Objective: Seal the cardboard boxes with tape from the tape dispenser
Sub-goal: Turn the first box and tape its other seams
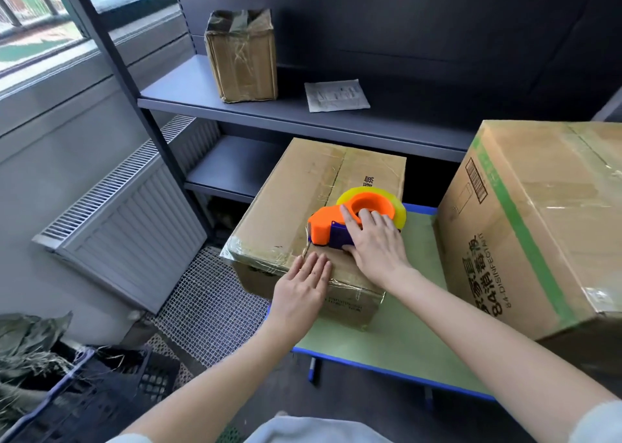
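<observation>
Grey shelving (303, 116) backs a green table (397, 338) where the cardboard box (303, 200) sits. Right hand (373, 240) clamps the orange tape dispenser (340, 223) on its lid; left hand (303, 284), fingers flat, pins the near edge (probably steadying the tape end).

The big brown cardboard box with the green stripe (525, 227) runs off the right edge, so no idea how far it goes. The right hand (373, 244) covers most of the handle of the orange plastic tape dispenser (324, 228). The left hand (301, 287) hides part of the smaller taped brown cardboard box (303, 186)'s near edge, and the print below it is too tiny to read. The white flat packet (336, 95)'s label is just blur. The black plastic crate (101, 392) is chopped off bottom left.
</observation>
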Motion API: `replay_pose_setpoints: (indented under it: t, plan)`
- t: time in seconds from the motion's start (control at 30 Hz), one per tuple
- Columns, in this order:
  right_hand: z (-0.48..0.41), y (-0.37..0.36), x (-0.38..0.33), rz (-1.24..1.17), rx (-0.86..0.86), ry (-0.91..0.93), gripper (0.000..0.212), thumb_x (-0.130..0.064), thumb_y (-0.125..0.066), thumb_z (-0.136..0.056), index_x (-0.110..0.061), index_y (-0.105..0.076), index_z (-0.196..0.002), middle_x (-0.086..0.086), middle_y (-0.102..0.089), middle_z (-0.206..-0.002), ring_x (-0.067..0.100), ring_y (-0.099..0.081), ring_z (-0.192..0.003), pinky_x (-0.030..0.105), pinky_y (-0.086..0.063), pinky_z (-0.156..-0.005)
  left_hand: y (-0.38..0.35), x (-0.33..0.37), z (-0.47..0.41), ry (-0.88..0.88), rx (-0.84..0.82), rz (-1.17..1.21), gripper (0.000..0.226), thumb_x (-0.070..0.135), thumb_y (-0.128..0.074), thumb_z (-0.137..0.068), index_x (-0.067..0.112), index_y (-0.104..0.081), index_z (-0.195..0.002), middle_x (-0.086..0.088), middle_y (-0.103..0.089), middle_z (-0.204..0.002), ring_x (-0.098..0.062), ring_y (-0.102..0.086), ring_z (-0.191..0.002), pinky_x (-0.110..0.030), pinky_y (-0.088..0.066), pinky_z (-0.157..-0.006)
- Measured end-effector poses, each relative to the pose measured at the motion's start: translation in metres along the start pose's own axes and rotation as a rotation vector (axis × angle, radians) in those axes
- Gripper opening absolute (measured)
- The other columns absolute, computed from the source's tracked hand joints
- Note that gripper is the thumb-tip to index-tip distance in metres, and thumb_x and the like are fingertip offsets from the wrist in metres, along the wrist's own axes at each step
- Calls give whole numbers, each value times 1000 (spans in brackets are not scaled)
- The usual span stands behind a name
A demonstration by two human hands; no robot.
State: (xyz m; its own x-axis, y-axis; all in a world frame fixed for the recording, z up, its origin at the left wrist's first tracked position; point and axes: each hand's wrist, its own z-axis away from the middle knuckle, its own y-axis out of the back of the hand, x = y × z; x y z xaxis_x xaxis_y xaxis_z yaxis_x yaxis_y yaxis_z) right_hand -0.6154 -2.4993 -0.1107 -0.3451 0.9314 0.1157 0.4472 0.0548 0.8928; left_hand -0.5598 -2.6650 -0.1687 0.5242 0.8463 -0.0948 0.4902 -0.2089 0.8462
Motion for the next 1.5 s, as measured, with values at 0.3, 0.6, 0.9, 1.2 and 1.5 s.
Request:
replay_pose_setpoints:
  t: [0.3, 0.6, 0.9, 1.2, 1.5]
  plan:
    - [13, 8, 22, -79, -124, -40, 75, -24, -79, -72, -9, -46, -138, 16, -60, -97, 34, -59, -89, 43, -47, -85, 21, 30, -10, 117, -211, 186, 56, 37, -43, -77, 6, -66, -116, -6, -65, -120, -17, -59, -115, -34, -42, -102]
    - [21, 5, 8, -71, 95, 8, 75, -4, -82, -61, -3, -54, -130, 27, -59, -119, 40, -58, -113, 51, -40, -99, 47, -15, 7, 418, -45, 306, 33, 21, -49, -86, 5, -72, -103, -6, -71, -105, -21, -67, -102, -33, -39, -97]
    - [24, 8, -44, -294, 22, 276, 46, -7, -88, -53, -11, -74, -96, 9, -56, -73, 24, -55, -63, 27, -47, -48, 56, -54, 34, 1061, 61, 471, 30, 17, -52, -96, 0, -61, -120, -12, -66, -114, -26, -60, -107, -34, -45, -92]
    - [1, -3, -64, -383, -131, 409, 29, -21, -78, -72, -22, -74, -101, 5, -53, -60, 24, -54, -46, 19, -34, -36, 60, -87, 38, 1159, -115, 847, 29, 30, -54, -94, 11, -67, -77, -1, -70, -76, -16, -67, -78, -38, -52, -82]
    - [-16, -5, -74, -387, -98, 459, 39, -42, -44, -86, -24, -72, -106, -1, -51, -58, 16, -54, -48, 16, -30, -35, 53, -108, 39, 1024, -230, 969, 13, 17, -66, -87, 13, -70, -75, 0, -72, -73, -11, -70, -70, -32, -57, -78]
